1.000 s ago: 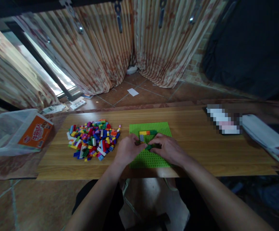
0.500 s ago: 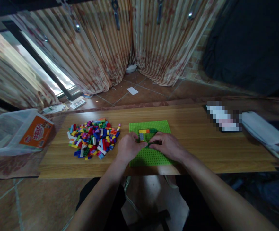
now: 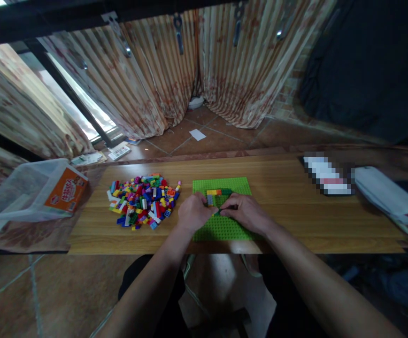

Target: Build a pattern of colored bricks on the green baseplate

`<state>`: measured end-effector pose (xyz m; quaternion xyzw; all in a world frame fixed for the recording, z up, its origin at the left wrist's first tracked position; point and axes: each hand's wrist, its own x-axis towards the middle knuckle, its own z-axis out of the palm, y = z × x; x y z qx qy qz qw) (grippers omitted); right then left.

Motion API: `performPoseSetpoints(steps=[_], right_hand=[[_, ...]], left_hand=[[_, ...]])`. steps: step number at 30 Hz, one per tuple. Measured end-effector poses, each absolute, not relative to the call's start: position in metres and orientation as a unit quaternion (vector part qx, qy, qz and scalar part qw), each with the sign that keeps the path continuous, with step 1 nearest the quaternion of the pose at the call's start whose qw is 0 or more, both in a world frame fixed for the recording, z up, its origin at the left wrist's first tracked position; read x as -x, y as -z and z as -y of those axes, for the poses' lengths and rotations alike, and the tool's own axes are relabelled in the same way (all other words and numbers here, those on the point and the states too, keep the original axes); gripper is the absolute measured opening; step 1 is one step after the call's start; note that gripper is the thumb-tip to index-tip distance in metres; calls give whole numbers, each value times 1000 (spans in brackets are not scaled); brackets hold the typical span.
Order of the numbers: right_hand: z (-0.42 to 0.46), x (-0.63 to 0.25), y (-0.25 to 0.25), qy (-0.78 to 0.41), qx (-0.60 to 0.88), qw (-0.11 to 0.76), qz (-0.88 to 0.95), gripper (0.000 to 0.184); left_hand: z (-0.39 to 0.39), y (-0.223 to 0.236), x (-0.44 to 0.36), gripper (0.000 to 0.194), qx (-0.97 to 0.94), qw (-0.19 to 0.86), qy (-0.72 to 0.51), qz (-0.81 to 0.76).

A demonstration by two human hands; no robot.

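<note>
A light green studded baseplate (image 3: 225, 232) lies on the wooden table in front of me. On it stands a low outline of toy bricks: a yellow brick (image 3: 211, 192), an orange brick (image 3: 219, 192), dark green bricks (image 3: 227, 192) along the back and a grey brick (image 3: 210, 200) at the left side. My left hand (image 3: 196, 212) is closed at the left of the outline, thumb pointing inward. From the right, my right hand (image 3: 245, 212) pinches close to a small dark green brick at the front of the outline. The fingertips of both hands nearly meet there and partly cover it.
A heap of mixed toy bricks (image 3: 143, 202) lies left of the baseplate. Further left stands a clear plastic bin (image 3: 24, 188) with an orange label. At the right are a blurred-out phone-like object (image 3: 327, 173) and a white object (image 3: 387, 190).
The view has shifted slightly, moving the scene a little to the right. Both hands stay at the front of the brick outline, with the left thumb and fingers slightly altered.
</note>
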<state>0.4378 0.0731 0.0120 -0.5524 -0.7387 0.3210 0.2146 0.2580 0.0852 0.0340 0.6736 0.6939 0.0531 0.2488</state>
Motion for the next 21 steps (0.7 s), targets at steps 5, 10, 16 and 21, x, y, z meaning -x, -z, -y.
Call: performPoseSetpoints(steps=[5, 10, 16, 21], right_hand=[[-69, -436, -11, -302, 554, 224, 743, 7], [-73, -437, -10, -310, 554, 216, 742, 8], [-72, -436, -10, -309, 560, 208, 740, 11], [-67, -435, -7, -278, 551, 220, 756, 11]], left_hand=[[-79, -32, -257, 34, -676, 252, -78, -688], [-86, -29, -256, 36, -680, 253, -70, -685], [-94, -29, -256, 34, -691, 259, -47, -673], [-89, -26, -256, 30, -686, 252, -69, -679]])
